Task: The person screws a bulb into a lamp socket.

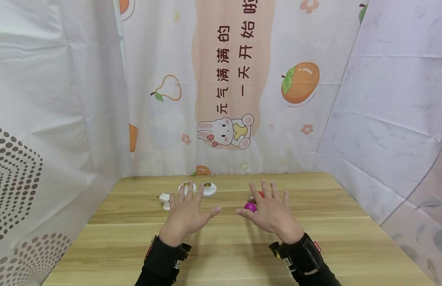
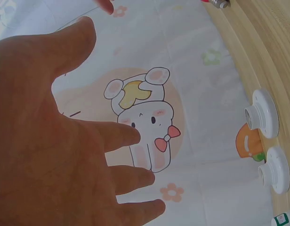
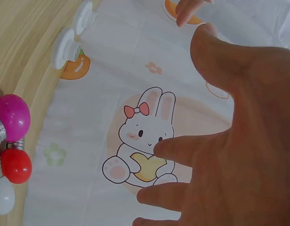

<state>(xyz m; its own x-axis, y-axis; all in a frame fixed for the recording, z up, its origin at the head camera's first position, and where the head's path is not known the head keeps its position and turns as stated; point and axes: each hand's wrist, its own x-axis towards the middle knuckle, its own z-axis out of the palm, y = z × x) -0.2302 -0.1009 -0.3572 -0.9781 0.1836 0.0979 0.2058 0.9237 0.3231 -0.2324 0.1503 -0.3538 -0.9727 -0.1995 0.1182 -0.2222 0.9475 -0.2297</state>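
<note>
My left hand [image 1: 187,216] is held out over the wooden table with fingers straight and spread, holding nothing. Beyond its fingertips are two white round lamp holders [image 2: 263,113], one partly covered by the fingers in the head view. Left of that hand lies a white plug-like piece [image 1: 164,200], partly hidden. My right hand [image 1: 272,214], likewise spread and holding nothing, overlaps a group of light bulbs in the head view. The right wrist view shows a purple bulb [image 3: 14,117], a red bulb [image 3: 17,166] and a white bulb [image 3: 3,197] with metal screw bases.
The wooden table [image 1: 221,254] ends at the back against a printed curtain [image 1: 163,131] with a rabbit and fruit. White cloth [image 1: 56,99] hangs along the left side, and a pale marbled sheet [image 1: 392,99] along the right.
</note>
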